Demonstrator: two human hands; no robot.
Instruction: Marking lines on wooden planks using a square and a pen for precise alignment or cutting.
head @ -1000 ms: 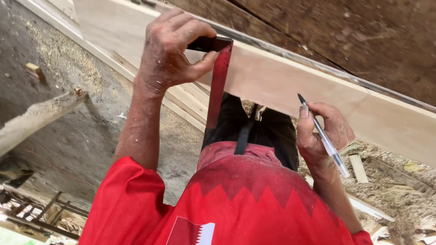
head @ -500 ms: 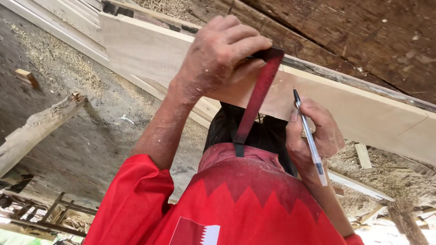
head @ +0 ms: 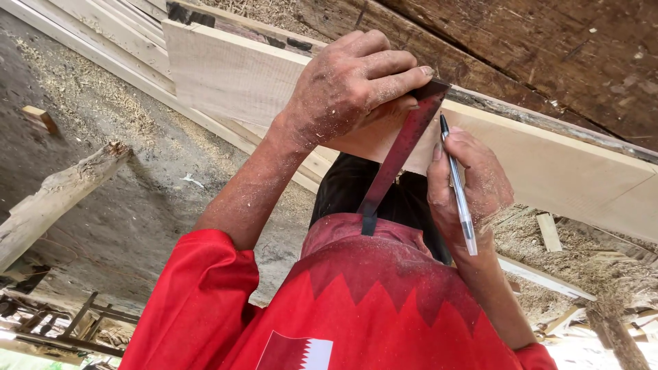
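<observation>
A dusty left hand (head: 349, 85) has its fingers clamped on the dark stock of a try square (head: 401, 147), whose red blade lies across a pale wooden plank (head: 233, 75). Just right, the right hand (head: 469, 185) pinches a ballpoint pen (head: 456, 181), its tip beside the blade on the plank.

Soft daylight; sharp focus (corner overexposed, bottom-right)

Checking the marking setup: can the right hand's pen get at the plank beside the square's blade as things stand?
Probably yes. The right hand holds the pen with its tip just beside the red blade of the square, which the left hand presses onto the pale plank. Nothing lies between tip and wood.
</observation>
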